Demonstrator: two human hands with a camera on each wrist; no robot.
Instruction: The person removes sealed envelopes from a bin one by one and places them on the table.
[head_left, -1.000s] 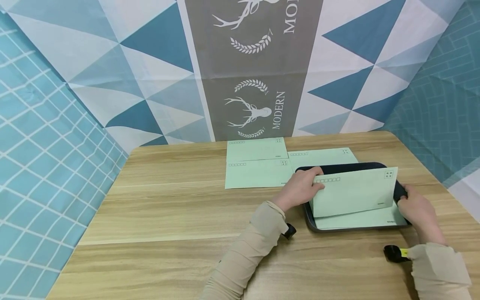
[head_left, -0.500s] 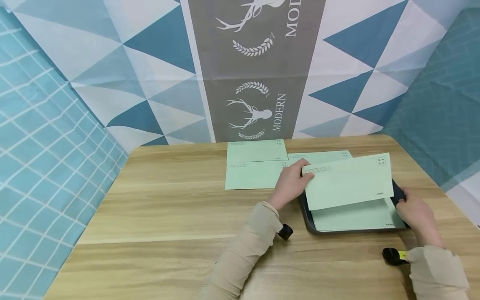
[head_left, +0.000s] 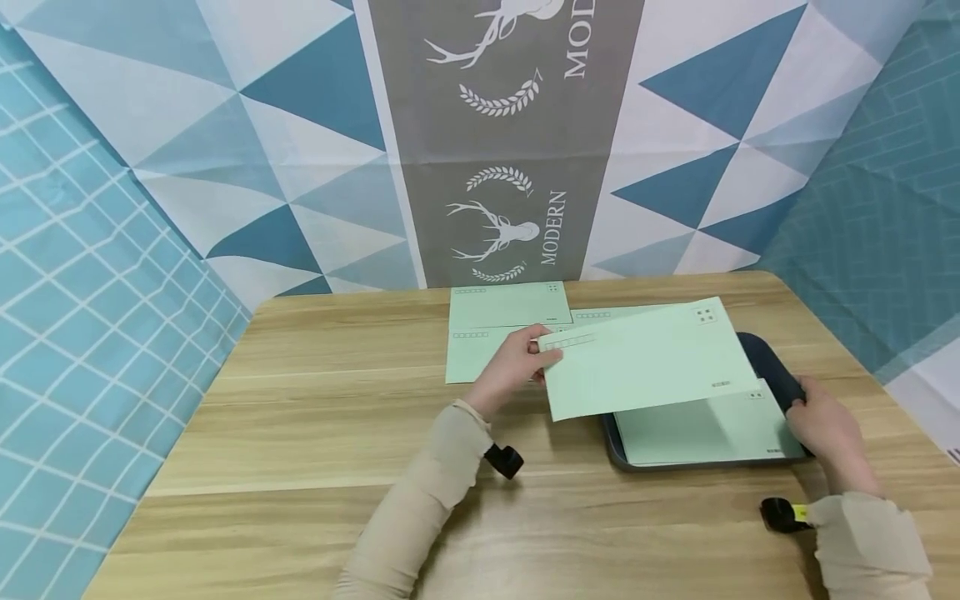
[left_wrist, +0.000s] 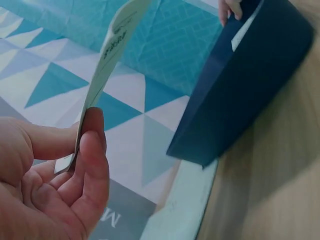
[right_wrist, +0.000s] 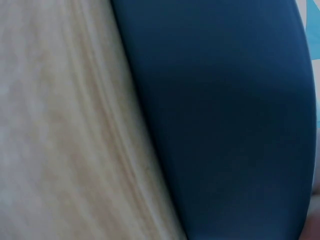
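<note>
Left hand (head_left: 510, 365): pinching pale-green rectangular paper envelope (head_left: 652, 358)
Right hand (head_left: 828, 423): gripping dark-blue rounded-rectangular tray (head_left: 771, 367) by right rim
Tray contents: another green envelope (head_left: 708, 427)

Toward the back right corner of the table (head_left: 300, 417), the held envelope (head_left: 645, 362), its lower corner print too small to read, hides the far left corner of the tray (head_left: 772, 371) and most of another envelope (head_left: 611, 314). The left hand (head_left: 513, 367) covers part of a flat envelope (head_left: 468, 357). Sleeves (head_left: 416, 508) are cut off; the right wrist view catches only a blurred sliver of the right hand (head_left: 828, 425)
</note>
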